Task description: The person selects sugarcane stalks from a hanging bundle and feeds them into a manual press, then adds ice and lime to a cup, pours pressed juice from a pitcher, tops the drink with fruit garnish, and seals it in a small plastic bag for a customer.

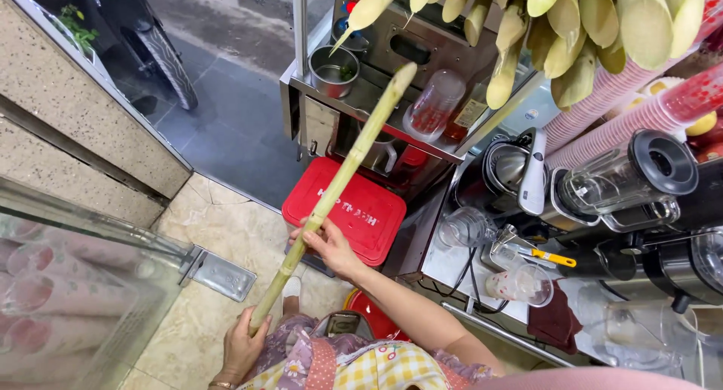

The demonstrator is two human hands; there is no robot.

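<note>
Head view: a person holds a peeled sugarcane stalk [339, 186] in both hands, tilted up toward the steel press machine [422, 51]. Left hand [242, 346] has its grip closed round the lower end; right hand [331, 247] pinches the stalk at mid-length. The stalk is whole, pale green-yellow, jointed, its tip just short of the machine's slot. Judged from this, feeding has not begun; pressing remains. A red crate lid [358, 209] lies on the floor below. More peeled stalks [587, 28] hang above the tabletop.

Beige tiled floor [226, 232], glass panel [68, 284], steel counter [459, 266], daylight
</note>
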